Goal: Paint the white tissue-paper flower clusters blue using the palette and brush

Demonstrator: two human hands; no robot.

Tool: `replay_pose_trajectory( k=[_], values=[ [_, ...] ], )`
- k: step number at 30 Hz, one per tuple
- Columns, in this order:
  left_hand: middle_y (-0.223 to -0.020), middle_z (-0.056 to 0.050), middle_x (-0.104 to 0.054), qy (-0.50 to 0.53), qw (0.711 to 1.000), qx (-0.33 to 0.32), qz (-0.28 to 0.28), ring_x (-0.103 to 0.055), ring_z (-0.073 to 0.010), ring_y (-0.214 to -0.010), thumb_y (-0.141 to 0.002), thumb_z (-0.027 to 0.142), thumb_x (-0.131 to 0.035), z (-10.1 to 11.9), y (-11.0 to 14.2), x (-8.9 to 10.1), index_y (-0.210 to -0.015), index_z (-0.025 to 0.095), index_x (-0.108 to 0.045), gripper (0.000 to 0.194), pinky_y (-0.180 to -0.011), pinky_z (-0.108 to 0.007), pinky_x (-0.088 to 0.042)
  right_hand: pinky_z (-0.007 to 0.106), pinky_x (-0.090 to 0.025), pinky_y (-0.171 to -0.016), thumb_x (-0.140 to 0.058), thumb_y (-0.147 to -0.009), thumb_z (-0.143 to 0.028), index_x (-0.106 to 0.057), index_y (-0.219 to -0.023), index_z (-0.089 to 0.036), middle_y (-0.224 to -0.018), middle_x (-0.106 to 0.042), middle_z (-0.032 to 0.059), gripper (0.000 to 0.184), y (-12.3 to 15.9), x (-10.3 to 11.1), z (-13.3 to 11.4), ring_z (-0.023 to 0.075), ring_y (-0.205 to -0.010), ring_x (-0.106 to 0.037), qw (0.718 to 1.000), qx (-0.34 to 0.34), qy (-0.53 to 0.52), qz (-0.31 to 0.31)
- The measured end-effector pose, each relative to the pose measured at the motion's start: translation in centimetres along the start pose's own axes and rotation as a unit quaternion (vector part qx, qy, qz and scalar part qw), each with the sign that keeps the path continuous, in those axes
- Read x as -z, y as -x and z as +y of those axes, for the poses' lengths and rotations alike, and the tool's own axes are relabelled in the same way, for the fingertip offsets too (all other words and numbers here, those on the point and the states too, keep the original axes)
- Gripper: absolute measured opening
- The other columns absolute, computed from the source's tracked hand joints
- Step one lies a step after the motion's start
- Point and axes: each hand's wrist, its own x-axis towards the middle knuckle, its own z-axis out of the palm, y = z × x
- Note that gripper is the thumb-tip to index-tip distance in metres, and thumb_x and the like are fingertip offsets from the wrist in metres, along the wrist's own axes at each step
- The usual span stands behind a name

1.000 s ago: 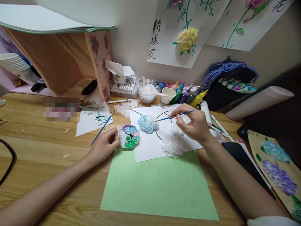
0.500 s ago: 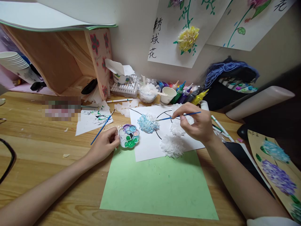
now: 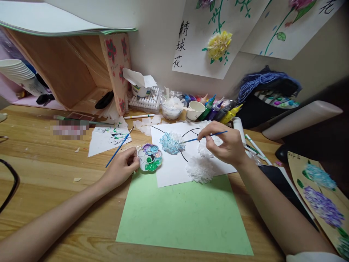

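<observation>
My right hand (image 3: 226,145) pinches a thin blue paintbrush (image 3: 208,136), its tip touching the right edge of a light-blue tissue flower (image 3: 171,143) on a white sheet (image 3: 174,169). Two white tissue flowers (image 3: 200,169) lie on the same sheet, below and beside that hand. My left hand (image 3: 121,168) holds the left rim of a small flower-shaped paint palette (image 3: 149,157) with green, blue and purple paint, resting on the wooden table (image 3: 49,171).
A green paper sheet (image 3: 185,214) lies in front of me. A second blue brush (image 3: 120,146) rests on a paint-stained scrap. Paint bottles (image 3: 218,107), a paper cup (image 3: 195,110) and a bowl of tissue stand at the back. Finished flower pictures lie at right.
My right hand and brush shifted slightly, out to the right then back left, the tip staying at the blue flower. The left hand and palette stayed still.
</observation>
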Motion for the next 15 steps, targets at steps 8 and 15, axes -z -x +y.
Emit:
replay_pose_trajectory(
  k=[8,15],
  values=[
    [-0.056,0.004,-0.049,-0.013,1.000,-0.007,0.007,-0.044,-0.0123,-0.053,-0.085,0.032,-0.048,0.06,0.02,0.02,-0.065,0.022,-0.041,0.023,-0.053,-0.024,-0.033,0.033,-0.052,-0.065,-0.053,-0.076,-0.010,-0.066,-0.076,-0.025,-0.071,-0.069,0.0004,0.020,0.08,-0.07,0.02,0.0171,-0.066,-0.063,1.000,-0.012,-0.017,0.006],
    [-0.057,0.004,-0.048,-0.023,1.000,-0.009,0.010,-0.045,-0.0129,-0.055,-0.084,0.031,-0.047,0.31,0.05,0.07,-0.065,0.022,-0.042,0.021,-0.054,-0.025,-0.034,0.033,-0.054,-0.074,-0.053,-0.086,-0.014,-0.070,-0.094,-0.024,-0.086,-0.075,0.0038,0.022,0.18,-0.48,-0.94,0.0181,-0.080,-0.068,0.995,-0.001,-0.100,-0.017]
  ],
)
